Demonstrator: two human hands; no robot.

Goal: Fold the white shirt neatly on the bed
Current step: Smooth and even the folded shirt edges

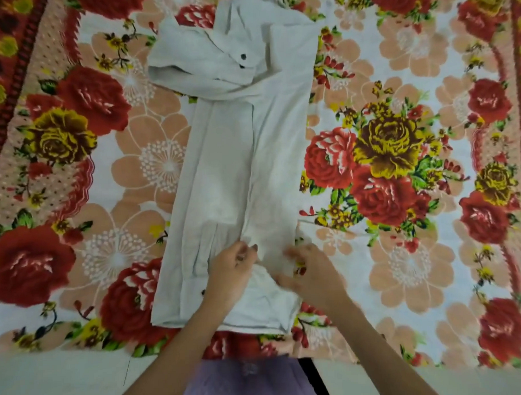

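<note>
The white shirt point(233, 156) lies on the bed as a long narrow strip, its sides folded inward. A cuffed sleeve with dark buttons lies across its far end. My left hand point(229, 270) rests on the near part of the shirt, fingers pinching a fold of cloth at the middle seam. My right hand point(310, 269) hovers just right of it over the shirt's near right edge, blurred, fingers spread and touching the fabric; whether it grips the cloth is unclear.
A floral bedspread point(386, 168) with red and yellow roses covers the bed on all sides of the shirt. The bed's near edge point(66, 355) runs along the bottom, with pale floor and my lilac clothing point(246, 383) below it.
</note>
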